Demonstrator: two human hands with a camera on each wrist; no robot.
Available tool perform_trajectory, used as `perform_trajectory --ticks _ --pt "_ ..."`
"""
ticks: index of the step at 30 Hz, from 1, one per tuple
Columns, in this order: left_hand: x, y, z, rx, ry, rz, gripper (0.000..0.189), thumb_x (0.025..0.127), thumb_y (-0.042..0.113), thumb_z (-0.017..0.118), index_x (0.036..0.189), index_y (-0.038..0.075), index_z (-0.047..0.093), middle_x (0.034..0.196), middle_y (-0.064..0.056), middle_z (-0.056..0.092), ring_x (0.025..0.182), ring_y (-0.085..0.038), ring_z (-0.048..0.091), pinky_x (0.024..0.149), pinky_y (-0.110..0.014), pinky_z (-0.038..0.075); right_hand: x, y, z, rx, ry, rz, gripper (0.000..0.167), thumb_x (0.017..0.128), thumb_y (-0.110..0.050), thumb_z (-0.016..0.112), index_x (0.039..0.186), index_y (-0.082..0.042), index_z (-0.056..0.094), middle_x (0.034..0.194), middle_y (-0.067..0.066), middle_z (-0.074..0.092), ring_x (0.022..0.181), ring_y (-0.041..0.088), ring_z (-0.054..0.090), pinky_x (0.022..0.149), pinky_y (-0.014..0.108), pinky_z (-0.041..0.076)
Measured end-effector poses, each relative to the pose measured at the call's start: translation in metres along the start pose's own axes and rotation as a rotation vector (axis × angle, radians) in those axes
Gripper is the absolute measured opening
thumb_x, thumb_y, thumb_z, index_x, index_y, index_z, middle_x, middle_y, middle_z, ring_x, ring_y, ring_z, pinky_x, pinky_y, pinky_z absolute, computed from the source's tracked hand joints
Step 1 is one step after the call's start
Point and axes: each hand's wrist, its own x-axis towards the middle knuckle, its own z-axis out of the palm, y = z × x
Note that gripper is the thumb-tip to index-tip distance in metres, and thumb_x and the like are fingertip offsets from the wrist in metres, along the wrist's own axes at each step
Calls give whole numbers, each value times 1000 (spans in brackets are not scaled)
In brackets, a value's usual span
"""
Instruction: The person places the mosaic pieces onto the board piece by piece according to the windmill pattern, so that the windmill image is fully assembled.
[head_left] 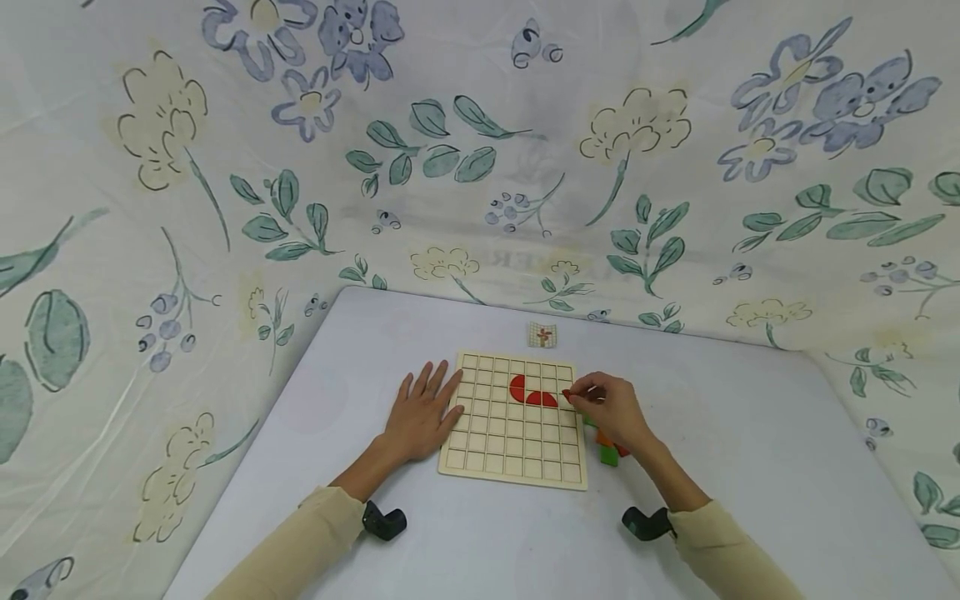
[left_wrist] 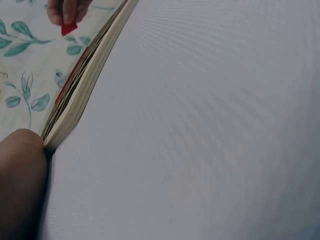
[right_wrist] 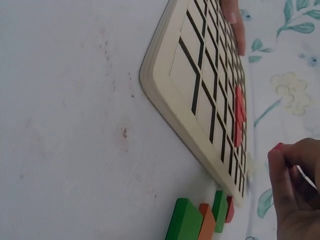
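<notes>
A pale wooden board (head_left: 510, 479) with a grid of square cells lies on the table. Two red pieces with curved edges, a left one (head_left: 517, 388) and a right one (head_left: 542, 400), sit in its upper middle cells. My left hand (head_left: 420, 417) rests with fingers spread at the board's left side, the thumb on its edge. Above the board's right edge, my right hand (head_left: 611, 410) pinches a small red piece (right_wrist: 278, 147) between thumb and fingertips. The fingers hide most of that piece; its corner also shows in the left wrist view.
Beside the board's right edge lie green (head_left: 608, 456), orange (head_left: 603, 437) and red blocks, partly under my right hand. A small card (head_left: 542, 335) with a grid and a reddish pinwheel figure lies behind the board. Flowered cloth (head_left: 487, 208) hangs behind the table.
</notes>
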Motion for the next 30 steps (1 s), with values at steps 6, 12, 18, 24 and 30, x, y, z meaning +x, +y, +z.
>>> perform_trajectory --ticks 6,12,18,24,30 --pt "-1 0 1 -4 14 1 63 105 47 32 158 15 23 162 -15 17 148 -37 9 114 -58 8 3 -8 7 80 -66 -111 30 92 11 60 122 7 63 89 13 53 75 27 68 67 33 57" --pt "-1 1 0 0 1 -5 63 105 48 32 158 15 22 162 -15 16 148 -37 9 114 -59 9 4 -15 17 114 -82 -92 22 95 11 55 115 7 62 92 13 51 75 30 66 65 35 58" --pt "-1 1 -1 0 -16 -9 62 105 47 29 159 16 20 162 -14 14 148 -37 8 114 -58 7 6 -22 24 76 -60 -83 13 96 1 61 109 2 62 90 7 61 74 22 61 67 33 54" --pt "-1 0 -1 -4 -10 -8 62 105 47 29 158 16 21 162 -15 15 148 -37 8 114 -58 6 9 -28 34 127 -76 36 11 90 -7 72 100 -1 71 85 2 70 75 20 65 67 29 54" --pt "-1 1 -2 -11 -5 2 62 106 47 30 158 16 21 162 -15 16 148 -37 8 114 -58 6 11 -37 46 147 -85 103 8 87 -4 75 94 -2 73 84 4 71 73 17 66 64 28 54"
